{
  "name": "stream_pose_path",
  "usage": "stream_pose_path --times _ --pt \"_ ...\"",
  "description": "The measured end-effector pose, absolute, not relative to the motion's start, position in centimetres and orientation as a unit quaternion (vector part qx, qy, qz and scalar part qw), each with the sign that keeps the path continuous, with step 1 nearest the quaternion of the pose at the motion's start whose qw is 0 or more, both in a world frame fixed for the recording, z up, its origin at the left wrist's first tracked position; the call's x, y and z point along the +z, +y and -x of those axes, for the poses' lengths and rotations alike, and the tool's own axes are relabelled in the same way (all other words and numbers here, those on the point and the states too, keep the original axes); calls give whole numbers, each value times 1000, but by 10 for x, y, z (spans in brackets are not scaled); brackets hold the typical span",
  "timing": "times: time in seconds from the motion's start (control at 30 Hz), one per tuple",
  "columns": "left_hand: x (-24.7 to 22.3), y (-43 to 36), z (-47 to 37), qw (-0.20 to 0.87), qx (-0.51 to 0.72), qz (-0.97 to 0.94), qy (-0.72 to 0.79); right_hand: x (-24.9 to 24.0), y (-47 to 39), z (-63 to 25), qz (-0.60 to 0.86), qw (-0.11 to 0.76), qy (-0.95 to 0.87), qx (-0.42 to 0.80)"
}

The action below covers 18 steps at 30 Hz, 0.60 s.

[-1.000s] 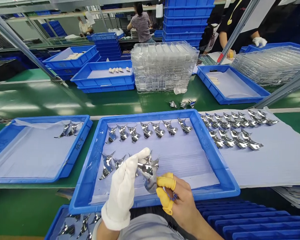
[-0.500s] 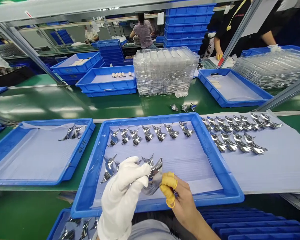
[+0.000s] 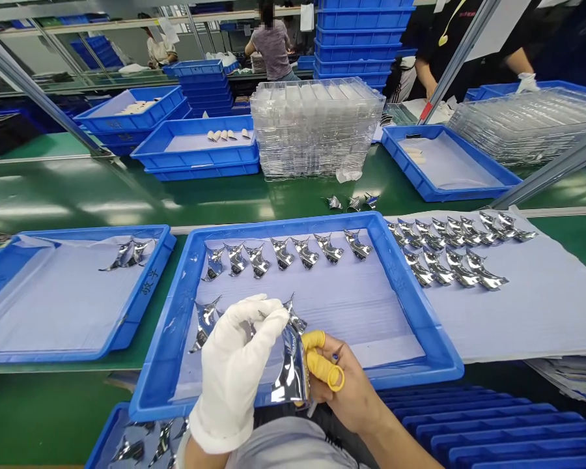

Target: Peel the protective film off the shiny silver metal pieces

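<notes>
A shiny chrome-plated curved part [image 3: 292, 371] is held up over the front edge of the blue tray [image 3: 420, 381]. My left hand [image 3: 237, 365], in a white glove, pinches its upper end. My right hand [image 3: 339, 381], with yellow finger cots on thumb and fingers, presses against its right edge. A thin pen-like tool [image 3: 336, 356] pokes out of my right hand; most of it is hidden. Behind my hands, the tray bears a back row of chrome parts [image 3: 305, 253] and a nearer row [image 3: 206, 324] partly covered by my glove.
Two rows of chrome parts [image 3: 463, 267] lie on white sheeting [image 3: 532, 312] at right. The left blue tray [image 3: 141, 286] holds a few parts. Below sit another filled tray [image 3: 105, 436] and stacked blue trays [image 3: 493, 430]. Clear plastic trays [image 3: 317, 137] stand behind; a co-worker [image 3: 461, 58] is beyond.
The chrome part has turned more upright, its broad shiny face now toward me and its lower end nearer. My right hand has shifted slightly down along its edge. The view has moved a little.
</notes>
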State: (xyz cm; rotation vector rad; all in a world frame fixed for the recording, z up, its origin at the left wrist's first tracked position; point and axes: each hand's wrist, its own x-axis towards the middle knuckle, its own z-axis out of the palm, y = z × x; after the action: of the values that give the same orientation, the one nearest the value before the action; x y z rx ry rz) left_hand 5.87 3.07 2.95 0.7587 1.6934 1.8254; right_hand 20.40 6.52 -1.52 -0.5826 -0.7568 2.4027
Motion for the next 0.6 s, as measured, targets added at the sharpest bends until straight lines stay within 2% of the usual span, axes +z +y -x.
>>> stream_pose_path --times 0.17,0.4,0.6 --pt "32 30 -60 265 672 -279 633 -13 65 -201 219 288 -279 889" --pt "30 31 -52 350 634 -230 650 -11 59 -208 227 347 -359 836" --pt "27 32 -50 374 616 -225 655 1 61 -207 223 351 -379 827"
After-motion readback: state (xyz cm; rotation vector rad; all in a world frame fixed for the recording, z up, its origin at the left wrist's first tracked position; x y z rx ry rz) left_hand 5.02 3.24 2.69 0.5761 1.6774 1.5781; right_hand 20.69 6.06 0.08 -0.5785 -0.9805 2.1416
